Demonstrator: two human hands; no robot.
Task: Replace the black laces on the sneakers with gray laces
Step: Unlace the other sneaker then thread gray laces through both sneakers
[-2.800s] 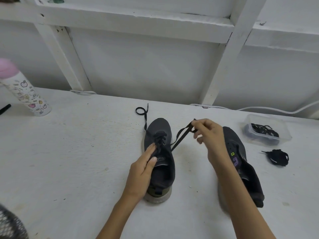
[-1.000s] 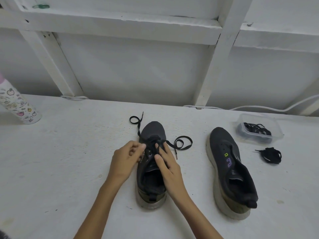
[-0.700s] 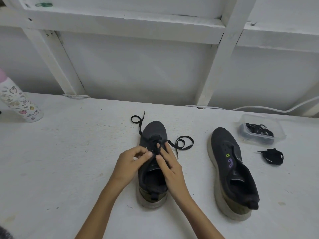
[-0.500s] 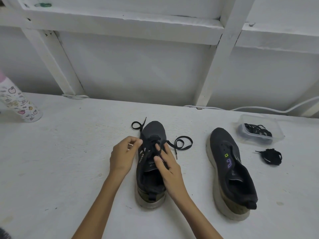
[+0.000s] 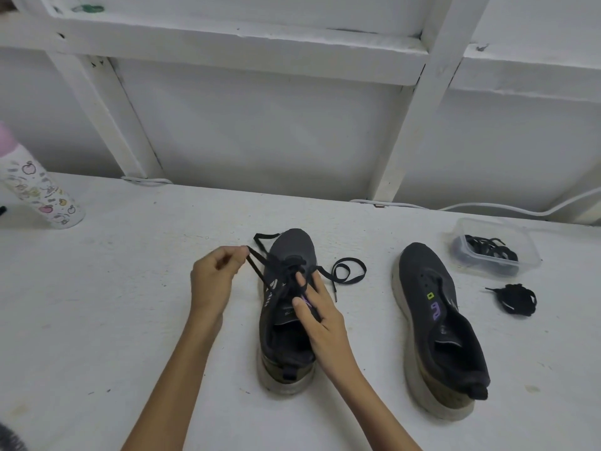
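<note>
— Head view: how much room is there around the work?

— Plenty to the left. The bench (image 5: 113, 304) is bare between the patterned bottle (image 5: 39, 190) at the far left and the left hand (image 5: 213, 281). The far edge of the bench meets the white wall (image 5: 276, 131), where a white cable (image 5: 487, 208) runs along. The right side is busier: a clear tub (image 5: 533, 255) of dark laces at the far right, with a loose lace bundle (image 5: 515, 299) just nearer than it.

— Where are the shoes, and which way do they point?

— The laced sneaker (image 5: 294, 245) sits mid-bench, long axis running near to far, toe to the wall, heel toward the person. The second sneaker (image 5: 435, 320) lies well apart on the right, toe also far, heel angled slightly right, eyelets bare.

— And the hands?

— The left hand pinches a strand of the black lace (image 5: 349, 271) between thumb and fingertips, drawing it up and left of the eyelets. The right hand (image 5: 320, 315) lies on the tongue with fingers spread and nearly straight, pressing down, gripping nothing. One lace end loops on the bench right of the toe.
</note>
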